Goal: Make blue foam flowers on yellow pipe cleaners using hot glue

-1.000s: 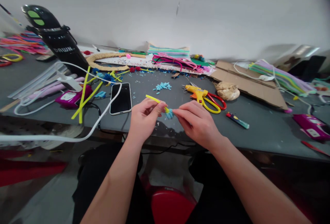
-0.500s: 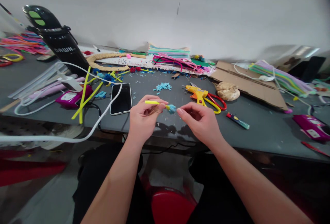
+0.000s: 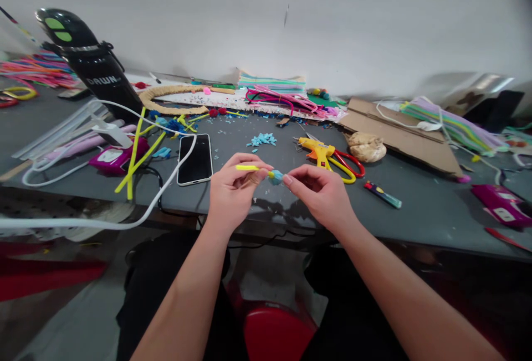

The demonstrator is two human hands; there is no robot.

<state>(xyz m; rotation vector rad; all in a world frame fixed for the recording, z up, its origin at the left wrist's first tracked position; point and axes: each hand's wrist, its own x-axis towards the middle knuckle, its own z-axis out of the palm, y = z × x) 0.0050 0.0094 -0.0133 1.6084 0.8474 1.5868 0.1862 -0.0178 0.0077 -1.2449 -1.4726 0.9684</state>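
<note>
My left hand (image 3: 235, 189) is closed, pinching a yellow pipe cleaner stem (image 3: 246, 168) between thumb and fingers. A small light-blue petal cluster (image 3: 275, 177) sits at the stem's right end, pointing to my right hand. My right hand (image 3: 318, 189) has its thumb and forefinger pinched at the tip of that cluster. Both hands are raised over the front edge of the table. Beyond them lies a small pile of cut light-blue pieces (image 3: 261, 139). A yellow glue gun (image 3: 319, 151) rests just past my right hand, beside yellow-and-red-handled scissors (image 3: 344, 168).
Left of my hands lie a phone (image 3: 195, 159), loose yellow stems (image 3: 135, 156) and a white cable (image 3: 174, 184). A black bottle (image 3: 100, 73) stands behind. To the right are a pale lump (image 3: 366, 147), cardboard (image 3: 409, 142) and a small tube (image 3: 383, 194).
My right thumb and forefinger have moved slightly left onto the tip of the blue cluster. The cluster looks more closed together. My left hand has barely shifted.
</note>
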